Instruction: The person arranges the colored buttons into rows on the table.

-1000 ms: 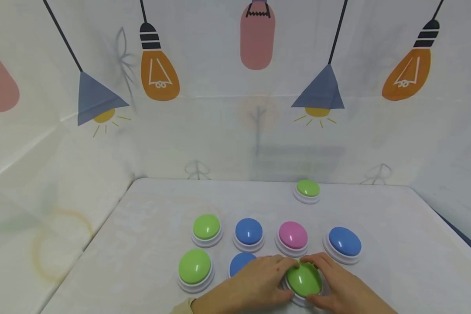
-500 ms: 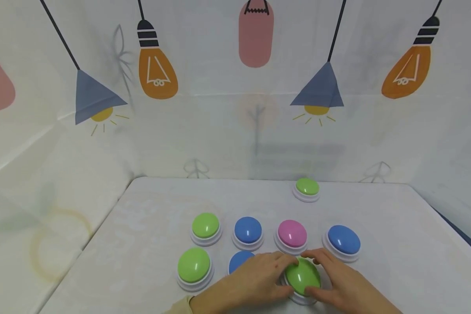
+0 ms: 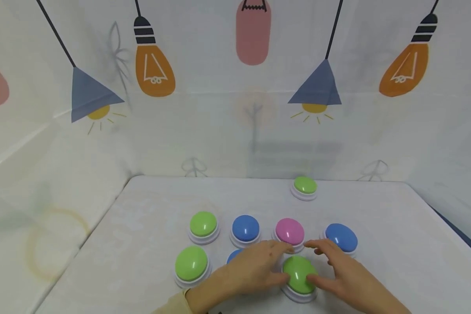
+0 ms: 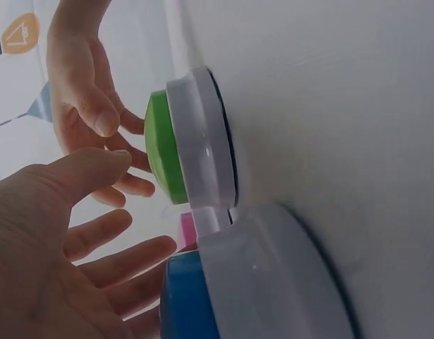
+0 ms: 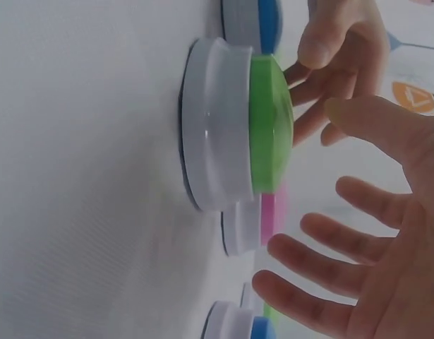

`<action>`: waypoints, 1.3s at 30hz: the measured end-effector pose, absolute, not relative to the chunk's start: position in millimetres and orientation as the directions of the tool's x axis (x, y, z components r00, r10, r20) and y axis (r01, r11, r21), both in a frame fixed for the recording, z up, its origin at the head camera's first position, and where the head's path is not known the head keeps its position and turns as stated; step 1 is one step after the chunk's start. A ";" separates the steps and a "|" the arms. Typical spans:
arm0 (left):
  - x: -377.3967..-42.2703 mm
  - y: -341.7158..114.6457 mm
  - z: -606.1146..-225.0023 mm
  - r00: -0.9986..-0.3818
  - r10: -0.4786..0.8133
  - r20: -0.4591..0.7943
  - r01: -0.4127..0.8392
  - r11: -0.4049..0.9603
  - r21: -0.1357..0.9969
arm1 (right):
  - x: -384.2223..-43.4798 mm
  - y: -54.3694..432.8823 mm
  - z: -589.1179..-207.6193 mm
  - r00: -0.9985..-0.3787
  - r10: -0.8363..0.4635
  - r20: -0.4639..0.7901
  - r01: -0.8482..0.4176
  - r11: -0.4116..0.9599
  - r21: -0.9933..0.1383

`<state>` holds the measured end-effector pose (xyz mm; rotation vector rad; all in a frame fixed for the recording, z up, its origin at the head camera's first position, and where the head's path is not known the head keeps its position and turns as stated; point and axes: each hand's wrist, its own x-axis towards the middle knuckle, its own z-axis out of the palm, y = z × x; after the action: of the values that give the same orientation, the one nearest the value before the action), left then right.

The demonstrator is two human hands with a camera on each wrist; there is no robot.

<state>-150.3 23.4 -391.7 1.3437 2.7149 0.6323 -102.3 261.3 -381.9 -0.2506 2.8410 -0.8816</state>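
A green dome push button (image 3: 298,272) with a white base stands at the near edge, between my two hands. My left hand (image 3: 257,267) hovers on its left with fingers spread, partly covering a blue button (image 3: 233,256). On the other side my right hand (image 3: 339,272) is held with its fingers parted, near the right blue button (image 3: 342,237). Both wrist views show a gap between the hands and the green dome (image 4: 164,147). Just behind it sits a pink button (image 3: 290,231), close to the fingertips of both hands.
More buttons stand on the white table (image 3: 149,218): a green one (image 3: 203,224) and a blue one (image 3: 245,228) in the middle row, a green one (image 3: 191,264) at front left, and a green one (image 3: 305,186) at the back. A lamp-printed cloth (image 3: 220,131) hangs behind.
Both hands were around the green button, with fingertips at its dome. They have since lifted off and spread, fingers now reaching farther forward. The buttons keep their places.
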 end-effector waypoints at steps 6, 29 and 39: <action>-160.3 29.1 -380.0 -0.603 0.781 0.163 0.785 0.545 0.293 | -107.1 267.9 -375.8 -0.947 -0.266 0.181 -0.321 0.807 -0.496; -244.0 81.1 -324.6 -0.638 0.761 0.117 0.767 0.615 0.182 | -173.3 284.4 -336.9 -0.919 -0.301 0.254 -0.389 0.790 -0.474; -292.6 111.1 -333.8 -0.707 0.702 0.082 0.705 0.692 0.152 | -235.6 298.8 -349.0 -0.946 -0.247 0.209 -0.319 0.821 -0.473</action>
<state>-292.6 111.1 -333.8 1.2090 2.9064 0.2722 -235.6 298.8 -349.0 -0.4883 3.1299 -0.8529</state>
